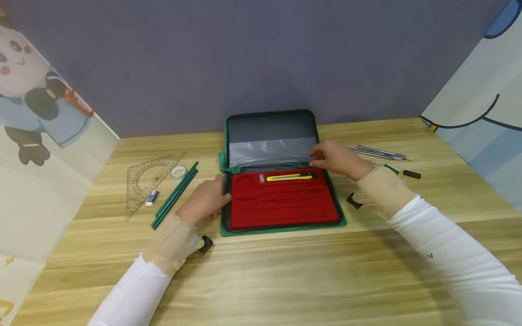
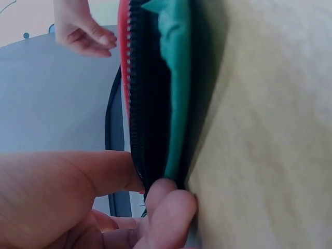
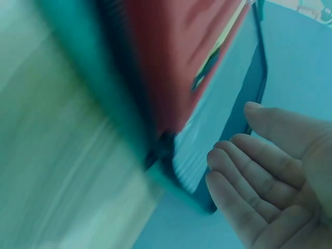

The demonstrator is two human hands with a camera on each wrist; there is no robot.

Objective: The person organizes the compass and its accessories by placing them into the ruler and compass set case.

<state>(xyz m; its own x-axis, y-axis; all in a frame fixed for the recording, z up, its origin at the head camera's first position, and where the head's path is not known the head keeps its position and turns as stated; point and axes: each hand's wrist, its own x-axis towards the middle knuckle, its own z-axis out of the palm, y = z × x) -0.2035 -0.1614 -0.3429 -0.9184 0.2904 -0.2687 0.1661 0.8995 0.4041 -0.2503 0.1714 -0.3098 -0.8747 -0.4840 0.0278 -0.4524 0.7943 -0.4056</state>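
A green zip case lies unfolded on the table, its red moulded tray facing up. In the tray's top row sit a yellow cutter and a small clear box. My left hand grips the case's left edge; in the left wrist view its thumb and fingers pinch the zipped rim. Over the right side near the fold hovers my right hand, fingers loosely bent, and the right wrist view shows nothing in its fingers.
Left of the case lie a clear set square, an eraser, a white tape roll and green pencils. At the right are several thin metal tools, a green item and a black piece. A grey wall stands behind.
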